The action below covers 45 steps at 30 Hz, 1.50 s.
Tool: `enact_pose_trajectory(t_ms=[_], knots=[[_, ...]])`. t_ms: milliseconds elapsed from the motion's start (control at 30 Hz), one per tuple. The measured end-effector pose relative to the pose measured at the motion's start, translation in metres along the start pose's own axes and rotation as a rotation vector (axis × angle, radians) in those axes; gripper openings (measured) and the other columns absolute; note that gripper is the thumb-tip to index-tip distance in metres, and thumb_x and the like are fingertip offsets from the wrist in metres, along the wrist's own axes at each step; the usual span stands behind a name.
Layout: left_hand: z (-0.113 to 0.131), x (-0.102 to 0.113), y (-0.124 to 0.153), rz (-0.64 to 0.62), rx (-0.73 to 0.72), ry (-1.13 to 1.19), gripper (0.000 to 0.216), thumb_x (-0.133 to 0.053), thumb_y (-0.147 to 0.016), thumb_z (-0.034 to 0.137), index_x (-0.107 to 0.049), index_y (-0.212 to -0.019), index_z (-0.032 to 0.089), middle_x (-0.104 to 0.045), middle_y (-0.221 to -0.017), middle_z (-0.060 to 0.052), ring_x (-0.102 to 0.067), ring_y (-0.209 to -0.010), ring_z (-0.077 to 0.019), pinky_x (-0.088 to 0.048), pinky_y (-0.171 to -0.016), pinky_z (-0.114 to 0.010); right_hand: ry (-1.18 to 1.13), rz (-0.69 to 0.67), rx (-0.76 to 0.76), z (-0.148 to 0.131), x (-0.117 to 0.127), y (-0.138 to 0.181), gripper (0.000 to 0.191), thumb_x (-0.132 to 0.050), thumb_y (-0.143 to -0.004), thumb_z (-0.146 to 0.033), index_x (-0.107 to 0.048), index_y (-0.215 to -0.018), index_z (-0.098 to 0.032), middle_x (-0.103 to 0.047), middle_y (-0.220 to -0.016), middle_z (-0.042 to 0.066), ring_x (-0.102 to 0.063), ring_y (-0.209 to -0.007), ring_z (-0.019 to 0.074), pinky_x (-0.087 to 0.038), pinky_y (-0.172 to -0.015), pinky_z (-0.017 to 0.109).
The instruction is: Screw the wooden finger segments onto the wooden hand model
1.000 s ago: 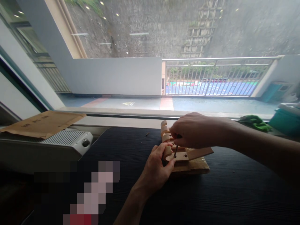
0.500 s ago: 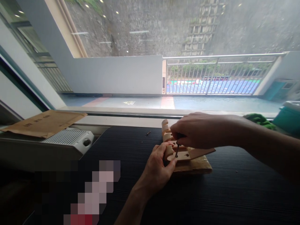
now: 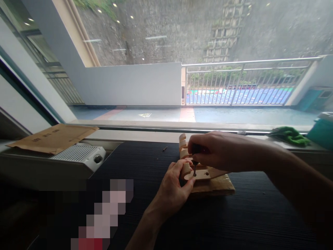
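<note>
A pale wooden rack-like piece (image 3: 202, 174) with curved notched ends and round holes lies on a flat, film-wrapped tan block (image 3: 221, 186) on the dark table. My left hand (image 3: 179, 185) grips its near left end, thumb at the front edge and fingers over the curved part. Above it, my right hand (image 3: 208, 149) is closed round the dark handle of a screwdriver (image 3: 195, 169). The shaft points down, its tip in the left hole of the nearest slat. A second hole to the right is bare. Whether a screw sits under the tip is hidden.
A loose screw (image 3: 165, 149) lies on the dark table (image 3: 140, 166) near its far edge. Left of the table, a brown envelope (image 3: 54, 137) rests over a white radiator (image 3: 91, 154). A green cloth (image 3: 290, 135) and a teal container (image 3: 321, 130) sit on the sill at right.
My right hand has shifted slightly down and left, and the screwdriver now stands more upright in the same hole. My left hand keeps its grip. The view has tilted slightly.
</note>
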State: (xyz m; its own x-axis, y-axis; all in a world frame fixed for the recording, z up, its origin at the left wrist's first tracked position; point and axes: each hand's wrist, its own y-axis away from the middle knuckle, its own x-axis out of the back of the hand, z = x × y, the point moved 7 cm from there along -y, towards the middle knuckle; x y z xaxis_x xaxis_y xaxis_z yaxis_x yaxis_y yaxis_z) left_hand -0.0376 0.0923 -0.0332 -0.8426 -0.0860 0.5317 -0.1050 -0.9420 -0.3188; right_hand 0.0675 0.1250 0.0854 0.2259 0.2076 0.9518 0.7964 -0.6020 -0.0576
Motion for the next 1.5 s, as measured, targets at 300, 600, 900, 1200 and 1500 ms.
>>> enact_pose_trajectory(t_ms=[300,600,900,1200,1500], knots=[[0.003,0.000,0.000,-0.010,0.015,0.031,0.035,-0.060,-0.079,0.016,-0.051,-0.111,0.027,-0.059,-0.107,0.000,-0.056,-0.102,-0.0154,-0.041,-0.093,-0.028,0.050,0.330,-0.102,0.013,-0.013,0.010,0.017,-0.043,-0.090,-0.030,-0.045,-0.076,-0.020,-0.053,-0.059,-0.006,-0.040,-0.050,0.0084,-0.024,-0.048,0.023],[0.003,0.001,0.000,-0.010,0.025,-0.006,0.036,-0.061,-0.079,0.017,-0.051,-0.113,0.027,-0.060,-0.107,-0.001,-0.057,-0.095,-0.0168,-0.044,-0.087,-0.029,-0.117,0.314,-0.111,0.010,-0.021,0.009,0.010,-0.043,-0.089,-0.023,-0.050,-0.096,-0.022,-0.059,-0.067,-0.003,-0.048,-0.059,0.0111,-0.026,-0.053,0.025],[0.002,0.000,0.002,0.001,0.017,0.018,0.042,-0.061,-0.078,0.015,-0.050,-0.117,0.028,-0.059,-0.109,-0.001,-0.057,-0.096,-0.0165,-0.045,-0.087,-0.029,-0.045,0.297,-0.169,0.011,-0.023,0.007,0.006,-0.043,-0.090,-0.026,-0.046,-0.086,-0.024,-0.059,-0.062,-0.006,-0.047,-0.054,0.0106,-0.024,-0.051,0.024],[0.003,0.001,0.001,-0.001,0.022,0.031,0.040,-0.062,-0.078,0.015,-0.052,-0.115,0.025,-0.059,-0.105,-0.002,-0.056,-0.095,-0.0173,-0.045,-0.088,-0.031,0.002,0.315,-0.173,0.006,-0.021,0.009,0.009,-0.046,-0.088,-0.029,-0.051,-0.090,-0.022,-0.061,-0.068,-0.003,-0.050,-0.056,0.0115,-0.025,-0.052,0.024],[0.003,0.001,0.001,-0.002,0.030,0.039,0.039,-0.060,-0.079,0.016,-0.052,-0.116,0.025,-0.059,-0.109,-0.002,-0.056,-0.097,-0.0175,-0.045,-0.089,-0.031,-0.132,0.271,-0.129,0.006,-0.024,0.014,0.009,-0.044,-0.089,-0.024,-0.053,-0.091,-0.023,-0.063,-0.075,-0.002,-0.051,-0.062,0.0121,-0.029,-0.054,0.024]])
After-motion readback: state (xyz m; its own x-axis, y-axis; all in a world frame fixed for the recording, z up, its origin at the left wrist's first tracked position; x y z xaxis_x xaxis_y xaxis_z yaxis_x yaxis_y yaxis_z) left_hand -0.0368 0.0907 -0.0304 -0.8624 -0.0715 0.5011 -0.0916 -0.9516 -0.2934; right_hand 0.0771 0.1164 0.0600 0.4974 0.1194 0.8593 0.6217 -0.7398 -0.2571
